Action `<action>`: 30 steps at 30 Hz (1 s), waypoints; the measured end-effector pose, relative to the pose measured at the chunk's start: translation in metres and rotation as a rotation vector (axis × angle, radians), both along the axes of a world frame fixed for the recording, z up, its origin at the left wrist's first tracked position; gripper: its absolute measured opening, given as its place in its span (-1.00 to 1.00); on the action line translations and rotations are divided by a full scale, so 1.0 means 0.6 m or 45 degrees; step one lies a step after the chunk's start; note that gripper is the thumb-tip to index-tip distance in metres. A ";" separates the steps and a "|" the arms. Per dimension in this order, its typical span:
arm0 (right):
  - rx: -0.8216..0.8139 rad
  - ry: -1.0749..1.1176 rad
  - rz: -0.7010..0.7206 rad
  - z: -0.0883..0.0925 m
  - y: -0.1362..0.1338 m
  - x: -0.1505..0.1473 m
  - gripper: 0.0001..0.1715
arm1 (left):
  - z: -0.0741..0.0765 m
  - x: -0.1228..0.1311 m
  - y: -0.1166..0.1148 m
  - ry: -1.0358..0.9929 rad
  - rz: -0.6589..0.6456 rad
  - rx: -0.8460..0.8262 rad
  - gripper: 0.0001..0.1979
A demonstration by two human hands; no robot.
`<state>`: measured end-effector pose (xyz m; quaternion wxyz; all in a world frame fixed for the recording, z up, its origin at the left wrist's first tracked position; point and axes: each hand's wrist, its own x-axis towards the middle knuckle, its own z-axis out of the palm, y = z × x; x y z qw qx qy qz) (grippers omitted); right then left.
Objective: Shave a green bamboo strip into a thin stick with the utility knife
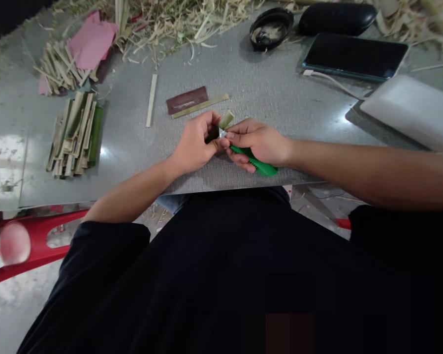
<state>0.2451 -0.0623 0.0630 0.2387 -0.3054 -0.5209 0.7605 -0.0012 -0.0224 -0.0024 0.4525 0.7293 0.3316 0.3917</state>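
Note:
My left hand (196, 143) is closed around a short bamboo strip (226, 119) whose pale end sticks up between my two hands. My right hand (259, 142) grips a green-handled knife (260, 166), its handle pointing down toward my body and its blade end meeting the strip at my left thumb. Both hands hover just above a grey textured mat (214, 83) on the table.
On the mat lie a long bamboo slat (151, 100), a dark red block (186, 100) and a thin strip (200, 106). Piles of cut bamboo pieces (76, 135) sit left. A black bowl (270, 28), black case (335, 18), tablet (354, 56) and white box (409, 110) lie at right.

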 end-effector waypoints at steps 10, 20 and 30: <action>-0.014 -0.004 0.011 0.005 -0.002 -0.002 -0.32 | 0.019 -0.006 -0.002 0.080 -0.065 -0.066 -0.15; 0.108 0.035 -0.165 -0.004 -0.017 -0.010 -0.28 | -0.038 -0.006 0.031 0.001 -0.055 0.043 -0.15; 0.145 0.205 0.210 -0.025 0.022 0.015 -0.29 | 0.017 -0.005 0.000 0.225 -0.098 0.179 -0.24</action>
